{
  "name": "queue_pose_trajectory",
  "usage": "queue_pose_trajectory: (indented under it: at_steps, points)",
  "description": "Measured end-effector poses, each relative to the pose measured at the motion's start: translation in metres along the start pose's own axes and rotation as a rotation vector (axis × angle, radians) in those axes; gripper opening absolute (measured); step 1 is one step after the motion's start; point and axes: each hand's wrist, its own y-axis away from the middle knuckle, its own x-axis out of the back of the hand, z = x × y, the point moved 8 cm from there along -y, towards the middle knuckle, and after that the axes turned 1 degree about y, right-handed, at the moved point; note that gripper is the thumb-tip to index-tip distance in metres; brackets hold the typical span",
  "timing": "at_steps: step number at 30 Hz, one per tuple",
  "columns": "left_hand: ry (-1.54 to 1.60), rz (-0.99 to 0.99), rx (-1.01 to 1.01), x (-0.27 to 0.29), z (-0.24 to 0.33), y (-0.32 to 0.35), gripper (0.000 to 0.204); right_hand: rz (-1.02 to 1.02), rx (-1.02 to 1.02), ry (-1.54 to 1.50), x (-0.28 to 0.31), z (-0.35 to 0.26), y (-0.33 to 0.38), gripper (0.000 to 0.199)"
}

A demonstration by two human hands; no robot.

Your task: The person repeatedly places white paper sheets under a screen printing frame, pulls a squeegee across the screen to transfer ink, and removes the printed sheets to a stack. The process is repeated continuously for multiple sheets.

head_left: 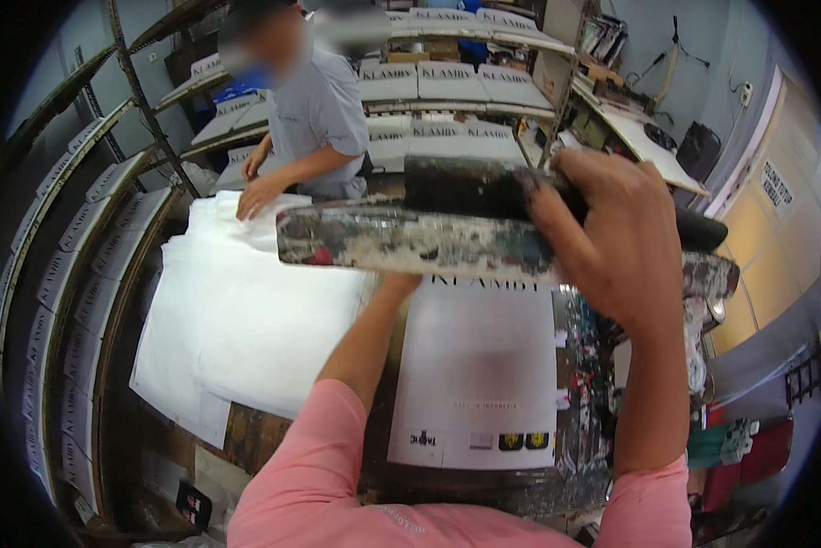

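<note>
My right hand (602, 219) is raised, its fingers wrapped around a dark, ink-stained squeegee (470, 187). Just below it runs a pale bar (383, 239) crusted with ink, which looks like the edge of a printing frame; whether the two are joined I cannot tell. My left hand (405, 284) reaches behind this bar, so its fingers are hidden. Under the bar a white printed sheet (479, 365) lies flat on the dark table, with black lettering at its far edge and small printed marks near its front edge.
A stack of blank white sheets (255, 310) lies left of the printed one. Across the table a person in a grey shirt (323, 119) touches that stack. Racks of printed sheets (77, 310) stand left, with loaded shelves (456, 87) behind. The table (511, 489) is ink-spattered.
</note>
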Motion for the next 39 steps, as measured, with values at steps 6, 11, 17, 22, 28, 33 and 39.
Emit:
queue_pose_trajectory:
  at_steps: [6, 11, 17, 22, 28, 33, 39]
  points:
    - [0.004, 0.007, 0.016, 0.019, 0.01, -0.015, 0.017, 0.012, 0.0, -0.056, 0.001, 0.002, -0.005, 0.044]
    - [0.269, 0.104, 0.236, 0.108, -0.008, -0.022, 0.018, 0.019, -0.015, -0.046, 0.0, 0.004, -0.004, 0.042]
    - [0.186, 0.135, 0.855, 0.242, -0.079, 0.097, 0.019, -0.07, -0.036, -0.032, 0.0, -0.009, 0.029, 0.04]
    - [-0.032, 0.302, 0.807, 0.339, -0.139, 0.134, 0.023, 0.012, -0.051, 0.008, 0.003, -0.016, 0.04, 0.038]
    - [0.156, 0.641, 1.137, 0.397, -0.216, 0.155, 0.034, -0.035, -0.077, -0.013, 0.005, -0.025, 0.037, 0.033]
    - [-0.264, 0.354, 1.0, 0.425, -0.183, 0.186, 0.062, -0.11, -0.116, 0.037, 0.001, -0.027, 0.044, 0.036]
    - [-0.743, -0.136, 1.099, 0.468, -0.196, 0.249, 0.069, -0.021, -0.056, 0.029, 0.0, -0.024, 0.046, 0.034]
